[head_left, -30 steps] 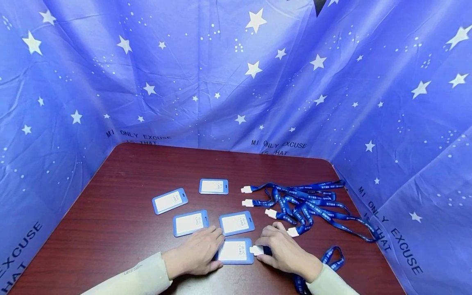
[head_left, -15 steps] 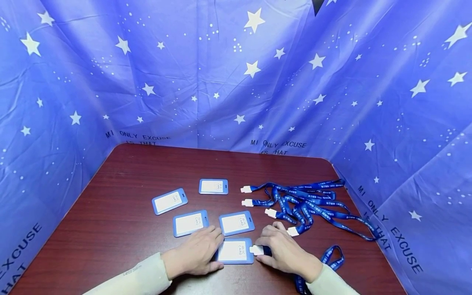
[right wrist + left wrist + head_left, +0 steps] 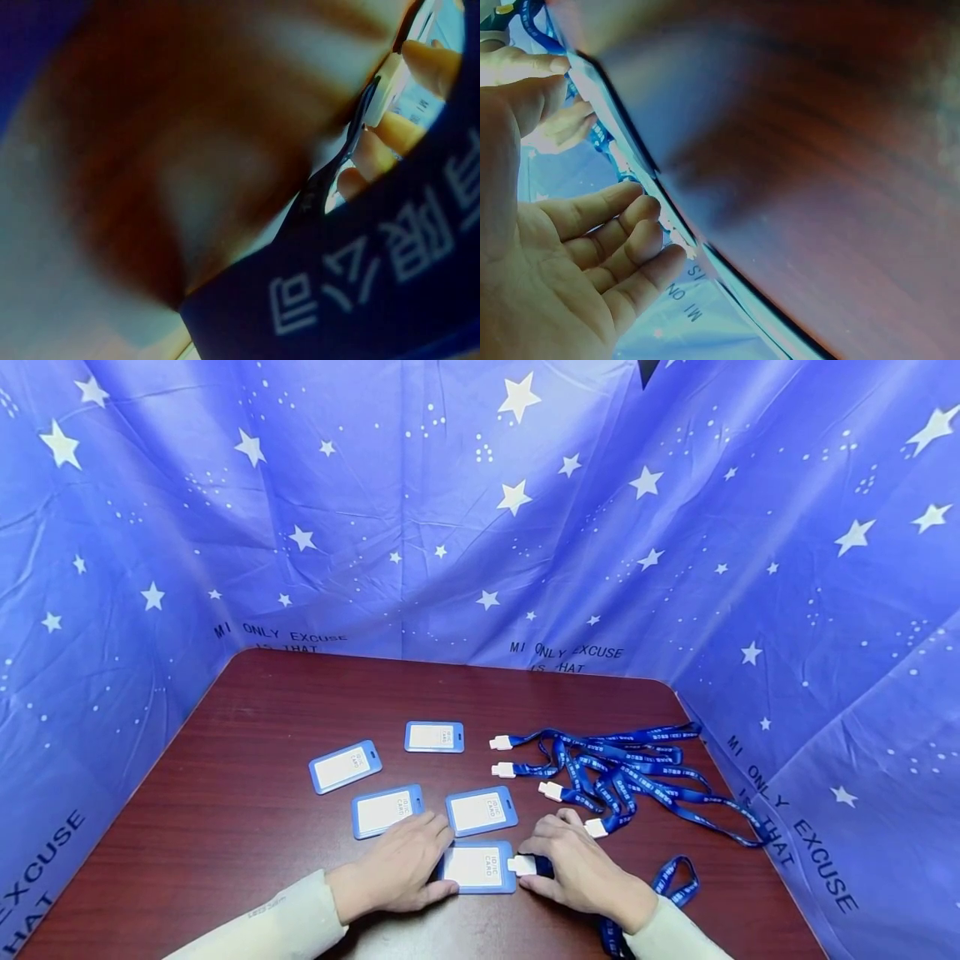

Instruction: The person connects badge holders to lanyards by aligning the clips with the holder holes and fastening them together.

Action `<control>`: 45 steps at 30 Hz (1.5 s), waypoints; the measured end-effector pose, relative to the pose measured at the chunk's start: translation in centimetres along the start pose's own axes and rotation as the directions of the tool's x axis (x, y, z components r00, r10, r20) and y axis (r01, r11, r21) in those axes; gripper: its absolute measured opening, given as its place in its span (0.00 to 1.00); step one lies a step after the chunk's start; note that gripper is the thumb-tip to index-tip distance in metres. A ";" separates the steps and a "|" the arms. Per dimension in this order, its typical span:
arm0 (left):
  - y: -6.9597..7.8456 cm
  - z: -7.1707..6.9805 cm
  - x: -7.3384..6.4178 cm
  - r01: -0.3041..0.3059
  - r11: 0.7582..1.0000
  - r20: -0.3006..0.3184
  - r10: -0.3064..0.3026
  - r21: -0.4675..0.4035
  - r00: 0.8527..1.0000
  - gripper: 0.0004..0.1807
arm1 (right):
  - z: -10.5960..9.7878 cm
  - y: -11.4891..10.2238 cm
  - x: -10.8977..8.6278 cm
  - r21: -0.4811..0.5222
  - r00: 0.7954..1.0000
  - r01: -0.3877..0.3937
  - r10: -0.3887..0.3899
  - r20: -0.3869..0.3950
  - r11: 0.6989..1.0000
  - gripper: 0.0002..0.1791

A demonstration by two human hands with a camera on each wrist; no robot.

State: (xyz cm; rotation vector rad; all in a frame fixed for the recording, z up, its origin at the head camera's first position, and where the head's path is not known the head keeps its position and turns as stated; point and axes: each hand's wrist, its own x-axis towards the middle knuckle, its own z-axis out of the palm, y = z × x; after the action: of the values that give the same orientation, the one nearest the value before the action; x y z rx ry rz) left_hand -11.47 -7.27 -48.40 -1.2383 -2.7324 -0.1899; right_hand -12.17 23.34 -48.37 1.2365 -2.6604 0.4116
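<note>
A blue-framed ID card holder [image 3: 480, 868] lies flat on the table between the two hands. My left hand [image 3: 401, 862] holds its left end, thumb at the near edge and fingers toward the far corner. In the left wrist view the left fingers [image 3: 622, 225] are bent, with their tips along the holder's edge. My right hand [image 3: 581, 867] pinches a lanyard just behind its white clip [image 3: 522, 865], which meets the holder's right, slotted end. That lanyard's printed blue strap [image 3: 360, 277] crosses close before the right wrist camera; its loop shows beside the right sleeve.
Several more ID card holders, among them one at the back [image 3: 434, 737] and one at far left [image 3: 345, 767], lie beyond the hands. Several blue lanyards [image 3: 660, 768] with white clips are spread at the right. A starry blue curtain [image 3: 405, 510] surrounds the dark red table [image 3: 225, 827].
The left thumb has shifted slightly rightward along the holder's near edge. The right hand, clip and other things keep their places.
</note>
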 end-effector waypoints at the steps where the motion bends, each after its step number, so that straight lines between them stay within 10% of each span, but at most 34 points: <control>1: -0.1 0.0 0.0 0.006 1.000 -0.002 -0.006 -0.003 1.000 0.31 | 0.0 0.0 0.0 0.000 1.000 -0.002 0.002 -0.002 1.000 0.15; 45: -1.9 -0.1 0.7 0.111 0.992 -0.124 -0.117 -0.060 0.985 0.35 | -3.2 3.2 -2.1 -0.073 0.981 -0.164 0.155 -0.116 0.984 0.17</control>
State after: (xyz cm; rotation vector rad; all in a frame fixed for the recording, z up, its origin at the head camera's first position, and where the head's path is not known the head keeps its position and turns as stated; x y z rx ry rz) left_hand -13.33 -7.97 -48.30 -1.0433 -2.7046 -0.3437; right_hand -13.19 27.86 -46.48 0.9529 -2.6622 0.3772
